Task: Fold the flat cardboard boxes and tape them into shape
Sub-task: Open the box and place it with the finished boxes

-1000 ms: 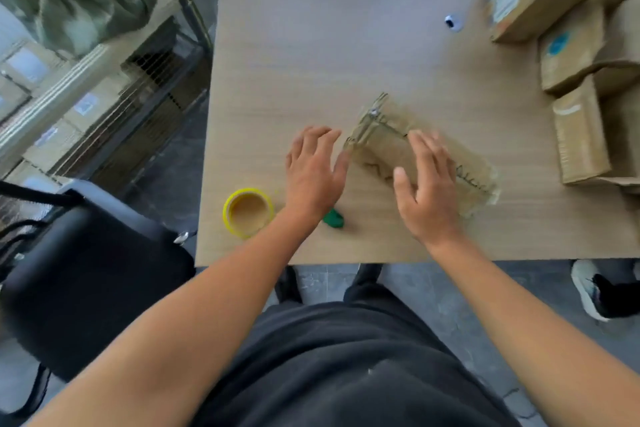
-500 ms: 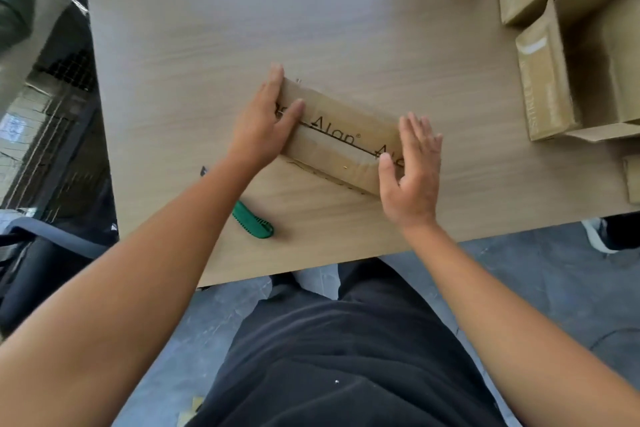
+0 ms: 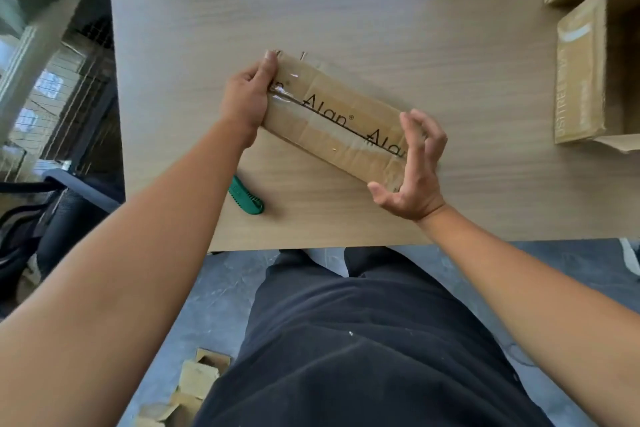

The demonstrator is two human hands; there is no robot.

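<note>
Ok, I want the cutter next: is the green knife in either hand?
No, the green knife lies on the table; the left hand and right hand are at the cardboard box.

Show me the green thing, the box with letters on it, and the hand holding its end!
green cutter (image 3: 247, 199), head view, middle of its ribbed handle.
cardboard box (image 3: 349, 97), head view, top flap above the printed letters.
left hand (image 3: 246, 97), head view, back of the hand.

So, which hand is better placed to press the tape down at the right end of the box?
Right. The right hand is at that end of the box, fingers loose, while the left hand grips the opposite end.
</note>
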